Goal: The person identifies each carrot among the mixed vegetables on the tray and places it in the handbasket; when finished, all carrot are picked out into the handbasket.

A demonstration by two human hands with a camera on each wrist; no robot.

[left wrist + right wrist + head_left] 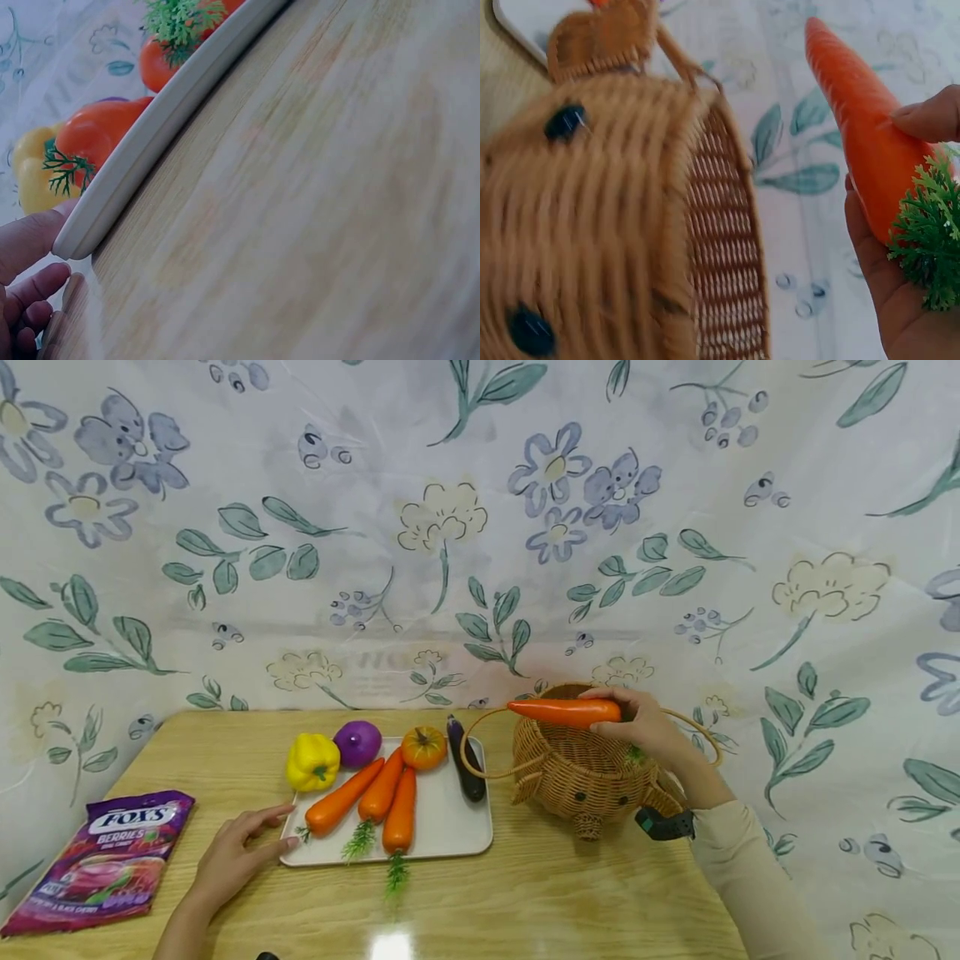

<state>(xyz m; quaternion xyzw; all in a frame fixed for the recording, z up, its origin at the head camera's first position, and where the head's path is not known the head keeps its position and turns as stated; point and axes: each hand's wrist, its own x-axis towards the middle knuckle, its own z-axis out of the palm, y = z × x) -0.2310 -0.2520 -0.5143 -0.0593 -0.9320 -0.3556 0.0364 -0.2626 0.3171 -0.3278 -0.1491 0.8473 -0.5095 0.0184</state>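
Note:
My right hand [641, 727] grips an orange carrot [564, 712] by its thick end, above the mouth of a wicker basket [570, 777] with an animal face. Green leaves [934, 236] at the carrot's thick end show in the right wrist view. On the left, my left hand [238, 852] touches the left edge of a white tray [450, 839] with extended fingers. The tray bears several items: three carrots [399, 814], a yellow bell pepper [311, 762], a round purple vegetable [357, 743], an orange pumpkin [423, 748] and a dark eggplant [467, 760].
A purple candy bag [105, 864] lies on the wooden table [525, 910] at the far left. The basket's thin loop handles [480, 774] stick out to both sides, the left one reaching over the tray's edge. Behind the table hangs a floral cloth [360, 610].

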